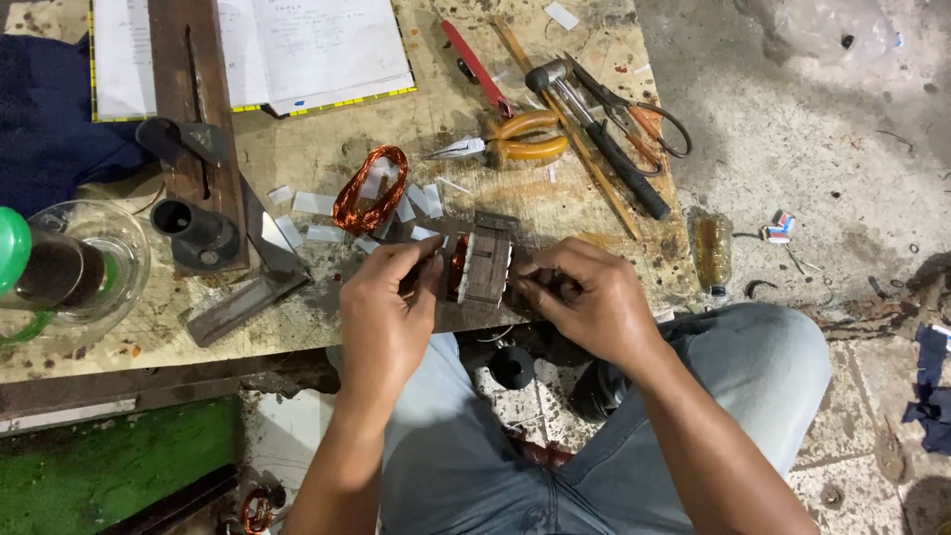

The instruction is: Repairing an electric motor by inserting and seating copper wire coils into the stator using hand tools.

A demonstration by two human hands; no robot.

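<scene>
Both hands work at the near edge of a low wooden workboard (327, 327), forearms coming up from the bottom of frame over jean-clad knees. Left hand (384, 309) palm down, fingers curled, thumb and index pinching the left face of a small motor stator core (482, 266). Right hand (586, 302) mirrors it, fingertips pinched against the core's right side; whether it also grips something thin there, can't tell. Core stands on edge between the two hands at the board's front edge, dark laminated steel with a bit of copper winding showing on its left.

Just behind the core: a loose copper wire coil (369, 188) with white insulation paper strips (315, 203) scattered around it. Further back right, orange-handled pliers (515, 137), a hammer (594, 134), scissors (634, 114) and a red-handled tool (474, 64), all well apart from the hands. Back left, an open notebook (307, 45) and a dark wooden jig (193, 149). Far left, a glass jar (84, 263). A small bottle (711, 250) lies on the floor right of the board. Nothing blocks the view of the core except the fingertips.
</scene>
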